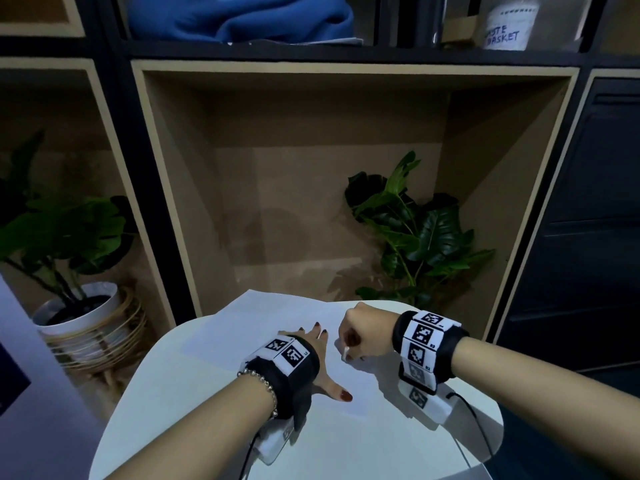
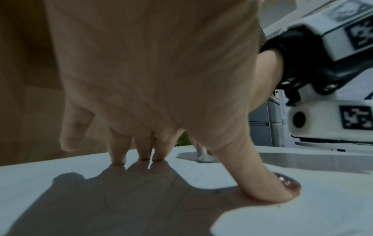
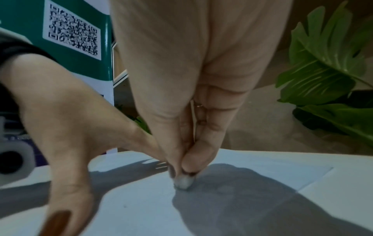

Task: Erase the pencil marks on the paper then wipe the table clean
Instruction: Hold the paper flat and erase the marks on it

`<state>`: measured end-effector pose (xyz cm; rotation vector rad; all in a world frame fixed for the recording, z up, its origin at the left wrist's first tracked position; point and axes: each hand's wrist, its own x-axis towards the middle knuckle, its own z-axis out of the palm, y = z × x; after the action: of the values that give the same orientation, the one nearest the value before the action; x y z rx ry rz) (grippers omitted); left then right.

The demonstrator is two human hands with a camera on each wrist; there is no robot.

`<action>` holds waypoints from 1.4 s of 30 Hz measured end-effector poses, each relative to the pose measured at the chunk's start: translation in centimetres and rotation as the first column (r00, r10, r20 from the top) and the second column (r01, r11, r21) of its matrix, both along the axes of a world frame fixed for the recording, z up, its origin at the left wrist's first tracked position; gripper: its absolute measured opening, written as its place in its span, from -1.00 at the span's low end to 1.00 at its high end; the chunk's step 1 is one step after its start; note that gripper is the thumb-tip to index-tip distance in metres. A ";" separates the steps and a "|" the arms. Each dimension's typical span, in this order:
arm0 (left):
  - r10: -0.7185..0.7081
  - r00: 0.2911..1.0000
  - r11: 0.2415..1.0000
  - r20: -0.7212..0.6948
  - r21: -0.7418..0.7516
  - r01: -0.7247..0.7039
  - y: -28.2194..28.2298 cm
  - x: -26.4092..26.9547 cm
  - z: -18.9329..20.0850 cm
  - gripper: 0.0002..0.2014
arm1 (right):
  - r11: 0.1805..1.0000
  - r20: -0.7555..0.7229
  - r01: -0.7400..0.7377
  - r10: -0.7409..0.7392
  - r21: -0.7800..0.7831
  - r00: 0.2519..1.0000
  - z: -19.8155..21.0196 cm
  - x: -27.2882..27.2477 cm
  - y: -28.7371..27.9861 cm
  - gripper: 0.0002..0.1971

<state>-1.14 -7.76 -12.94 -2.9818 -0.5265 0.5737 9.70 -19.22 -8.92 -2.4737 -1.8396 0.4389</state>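
Currently: erasing stage, wiping not yet begun.

Paper [image 1: 263,327] is pinned flat on the white table [image 1: 381,441] by the left hand [image 1: 320,362], fingers spread and straight. An eraser [image 3: 182,183] is pinched narrowly in the right hand [image 1: 356,332], tip pressed to the sheet. Remaining pencil marks cannot be made out; no cloth is seen.

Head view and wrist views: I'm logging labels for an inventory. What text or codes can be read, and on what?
"STE / BASKET", first letters cut off: white container on the top shelf.
Square coded markers, no words: wrist bands.
QR-like code, blurred, unreadable: green and white box.
Paper: nothing legible.
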 end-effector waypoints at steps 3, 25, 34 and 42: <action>0.003 1.000 1.000 -0.030 -0.003 -0.003 -0.1 0.1 0.4 0.29 | 0.998 -0.093 -0.035 0.029 -0.055 0.995 0.6 -0.1 -0.3 -0.91; -0.020 0.998 0.998 -0.054 -0.053 0.017 0.0 -0.2 0.6 0.09 | 0.995 -0.110 -0.078 0.071 -0.069 0.991 0.2 -0.6 0.6 -0.95; -0.017 0.996 0.999 -0.088 -0.029 0.014 -0.3 -0.2 0.7 0.11 | 0.998 -0.032 -0.029 0.027 -0.048 0.999 0.3 0.2 1.2 -0.88; -0.019 0.997 0.999 -0.069 -0.029 0.017 -0.1 -0.4 0.5 0.08 | 0.993 -0.099 -0.049 0.038 -0.110 0.994 0.8 -0.1 0.8 -0.88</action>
<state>-1.52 -7.89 -12.42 -2.9778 -0.4894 0.6854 9.60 -18.44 -8.11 -2.4372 -1.8841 0.6697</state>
